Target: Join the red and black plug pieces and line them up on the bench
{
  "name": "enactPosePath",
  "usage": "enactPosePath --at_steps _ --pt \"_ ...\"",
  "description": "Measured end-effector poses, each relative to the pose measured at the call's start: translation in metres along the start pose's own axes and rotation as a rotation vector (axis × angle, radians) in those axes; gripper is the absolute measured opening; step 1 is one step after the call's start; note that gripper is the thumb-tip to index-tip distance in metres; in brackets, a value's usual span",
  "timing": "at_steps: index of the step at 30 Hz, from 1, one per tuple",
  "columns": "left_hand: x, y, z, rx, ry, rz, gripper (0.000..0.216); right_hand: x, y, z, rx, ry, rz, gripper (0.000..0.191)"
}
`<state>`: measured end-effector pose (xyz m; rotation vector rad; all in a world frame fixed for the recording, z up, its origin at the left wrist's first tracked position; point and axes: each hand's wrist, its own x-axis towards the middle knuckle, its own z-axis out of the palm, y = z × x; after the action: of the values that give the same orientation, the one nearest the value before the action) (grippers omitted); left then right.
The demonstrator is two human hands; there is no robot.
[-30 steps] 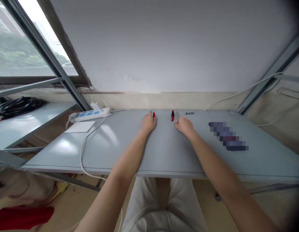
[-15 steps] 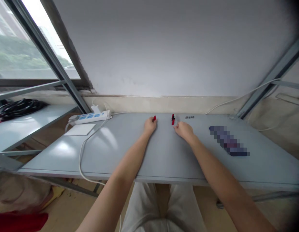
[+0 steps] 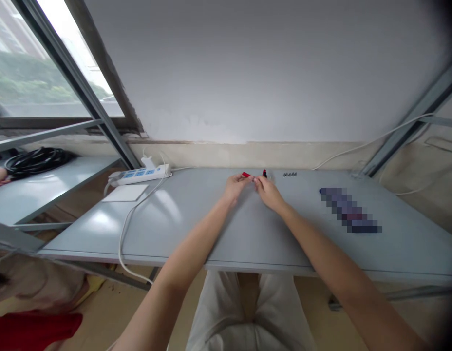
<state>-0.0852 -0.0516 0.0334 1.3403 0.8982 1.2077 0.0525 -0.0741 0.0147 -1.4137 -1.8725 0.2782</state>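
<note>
My left hand (image 3: pixel 235 187) is closed in a pinch on a small red piece (image 3: pixel 246 174), which points up and to the left from the fingers. My right hand (image 3: pixel 269 193) meets it fingertip to fingertip. Its thumb and finger are pressed together at the piece's right end; whatever they hold is too small to make out. Just behind the right hand lie small red-and-black parts (image 3: pixel 264 173), partly hidden by it. Beside them is something clear, perhaps a plastic bag (image 3: pixel 272 174). Several small dark metal pieces (image 3: pixel 290 174) sit in a row further right.
A white power strip (image 3: pixel 141 175) and a flat white sheet (image 3: pixel 125 193) lie at the left of the grey table (image 3: pixel 197 229). A white cable (image 3: pixel 122 229) hangs over its front edge. A blurred-out dark object (image 3: pixel 350 210) lies on the right. Black coiled cable (image 3: pixel 39 163) rests on the neighbouring table.
My left hand has moved right with the red piece, now tilted nearly flat. My right hand has moved left from beside the red-and-black parts, and the hands now meet.
</note>
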Motion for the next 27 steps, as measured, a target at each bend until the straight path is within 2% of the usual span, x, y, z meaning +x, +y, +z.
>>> enactPosePath --at_steps 5,10,15,20,27 --pt "-0.009 -0.008 -0.004 -0.020 -0.047 -0.015 0.020 0.004 0.006 0.015 0.320 -0.031 0.073 0.039" --pt "-0.009 -0.011 -0.001 -0.033 0.039 -0.074 0.021 0.005 0.009 0.015 0.393 -0.025 0.114 0.037" --pt "-0.010 -0.016 0.003 -0.068 0.112 -0.109 0.018 0.005 0.015 0.016 0.309 0.015 0.043 0.025" --pt "-0.011 -0.019 0.003 -0.046 0.129 -0.116 0.018 0.003 0.017 0.014 0.102 0.019 -0.052 0.016" --pt "-0.006 -0.022 0.001 -0.094 0.212 -0.149 0.017 0.000 0.008 0.004 -0.147 0.014 -0.043 0.014"
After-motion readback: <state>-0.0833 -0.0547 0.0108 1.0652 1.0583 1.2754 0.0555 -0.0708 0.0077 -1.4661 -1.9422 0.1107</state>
